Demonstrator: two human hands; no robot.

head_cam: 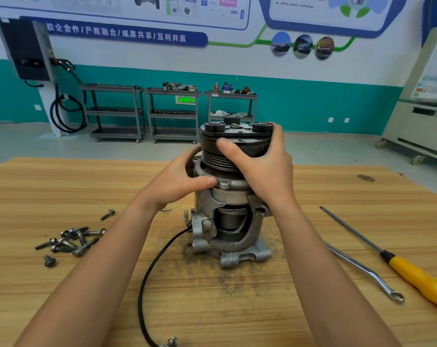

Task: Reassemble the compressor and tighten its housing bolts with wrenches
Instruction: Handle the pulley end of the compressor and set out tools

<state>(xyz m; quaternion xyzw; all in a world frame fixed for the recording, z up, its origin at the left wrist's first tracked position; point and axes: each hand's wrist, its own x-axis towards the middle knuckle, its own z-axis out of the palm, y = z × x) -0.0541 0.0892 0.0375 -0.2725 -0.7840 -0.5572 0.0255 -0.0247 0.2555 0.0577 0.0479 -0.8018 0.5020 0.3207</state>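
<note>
Mid-table, standing upright on its cast lugs: compressor (231,196), body of dull grey aluminium, rough-cast and grimy. Front of the housing is cut away in a curved window; inside sits a dark, smooth cylinder (231,220). On top, a black grooved pulley (225,159) capped by a flat round plate with three raised round black bosses.

Right hand (260,169) grasps the pulley: thumb laid across the front rim, fingers wrapped round the far side. Left hand (180,181) holds the compressor just below that, thumb pressed on the pale bolt flange, fingers curled behind the left side.

A black rubber cable (140,296) leaves the compressor's lower left and loops toward the near edge of the wooden table (237,316), which has pale grain and a dark smudge of dirt around the compressor's base.

Left of the compressor: a loose heap of dark steel bolts (73,240). One bolt (107,214) lies apart on the heap's far side, and one short bolt (49,260) on its near side.

Right of the compressor: a bright offset ring wrench (362,267). Beyond it lies a long-shafted screwdriver (412,274) with a yellow handle.

Far behind the compressor, against a teal-and-white wall: three grey metal shelf carts (173,113). The left cart's shelves look bare; the middle and right tops carry small parts, too distant to identify.
</note>
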